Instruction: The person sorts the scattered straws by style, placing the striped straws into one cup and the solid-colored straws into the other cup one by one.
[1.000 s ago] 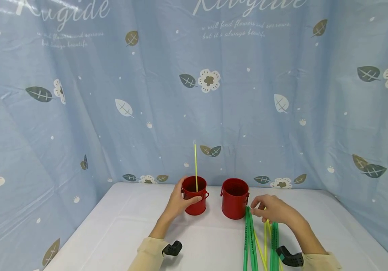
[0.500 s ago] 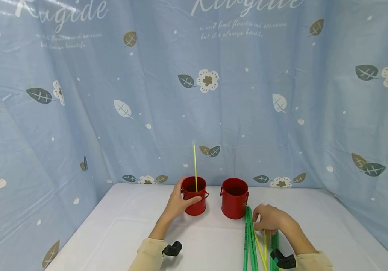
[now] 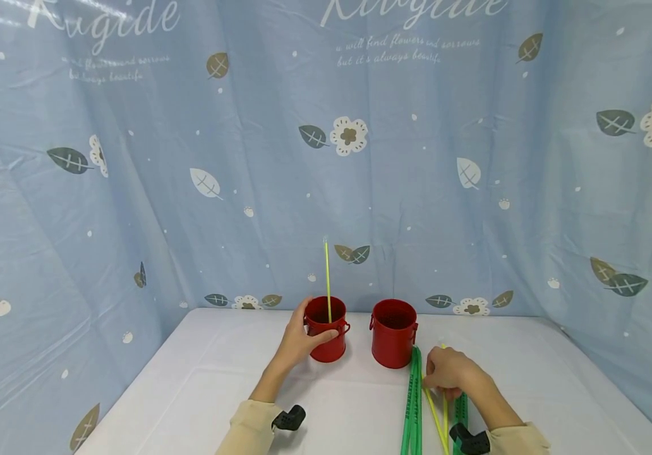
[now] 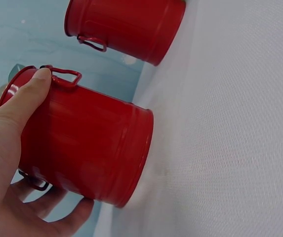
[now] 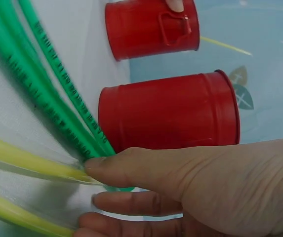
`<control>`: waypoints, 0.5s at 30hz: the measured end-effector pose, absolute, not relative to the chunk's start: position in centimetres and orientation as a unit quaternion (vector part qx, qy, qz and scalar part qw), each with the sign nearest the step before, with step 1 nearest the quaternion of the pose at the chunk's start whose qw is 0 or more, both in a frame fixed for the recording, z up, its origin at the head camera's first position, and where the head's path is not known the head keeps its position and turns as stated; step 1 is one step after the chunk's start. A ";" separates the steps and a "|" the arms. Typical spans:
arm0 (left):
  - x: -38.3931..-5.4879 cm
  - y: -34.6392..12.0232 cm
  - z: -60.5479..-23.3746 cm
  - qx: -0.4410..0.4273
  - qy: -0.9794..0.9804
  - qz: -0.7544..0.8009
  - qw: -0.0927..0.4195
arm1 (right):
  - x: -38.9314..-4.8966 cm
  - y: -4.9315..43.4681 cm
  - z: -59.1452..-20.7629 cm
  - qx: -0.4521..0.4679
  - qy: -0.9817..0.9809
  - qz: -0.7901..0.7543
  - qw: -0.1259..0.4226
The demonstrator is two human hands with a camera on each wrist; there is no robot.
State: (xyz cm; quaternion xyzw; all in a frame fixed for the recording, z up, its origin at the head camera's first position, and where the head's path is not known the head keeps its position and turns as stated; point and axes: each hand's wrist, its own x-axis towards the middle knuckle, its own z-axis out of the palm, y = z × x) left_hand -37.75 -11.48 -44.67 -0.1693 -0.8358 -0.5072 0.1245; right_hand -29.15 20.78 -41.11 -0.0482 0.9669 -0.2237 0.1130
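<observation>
Left hand [image 3: 299, 340]: grip holding the red bucket [image 3: 326, 344] (a yellow rod [image 3: 328, 278] stands inside)
Right hand [image 3: 453, 373]: grip at loose yellow rods [image 3: 433, 411], right of red bucket; cannot tell whether pinching
Green strips [image 3: 414, 398]: right of red bucket

Passable between the buckets, crowded to their right.
Open in the gap between left bucket [image 3: 328, 352] and right bucket [image 3: 392, 347], also across white table [image 3: 206, 385] beyond left hand [image 3: 297, 342]. Obstructed at left bucket's left side by that hand, above its mouth by standing yellow tube [image 3: 328, 275]. Cluttered right of right bucket with green tubes [image 5: 37, 96], yellow tubes [image 5: 27, 159] and right hand [image 3: 455, 371]. Closed off behind by curtain [image 3: 280, 158].
</observation>
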 end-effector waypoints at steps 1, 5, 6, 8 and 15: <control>-37.7 -11.5 -44.6 -0.169 -0.836 -0.508 0.124 | -29.2 20.8 -41.2 -0.044 0.967 -0.224 0.112; -37.1 -11.3 -43.9 -0.169 -0.832 -0.515 0.122 | -29.4 20.7 -41.6 -0.025 0.966 -0.228 0.118; -36.8 -11.3 -43.6 -0.171 -0.829 -0.518 0.122 | -29.5 20.7 -41.7 -0.022 0.966 -0.229 0.119; -36.1 -11.2 -42.8 -0.177 -0.825 -0.523 0.121 | -29.6 20.7 -41.9 -0.016 0.965 -0.234 0.121; -35.1 -11.1 -41.8 -0.189 -0.824 -0.522 0.114 | -29.6 20.8 -42.0 -0.007 0.961 -0.255 0.109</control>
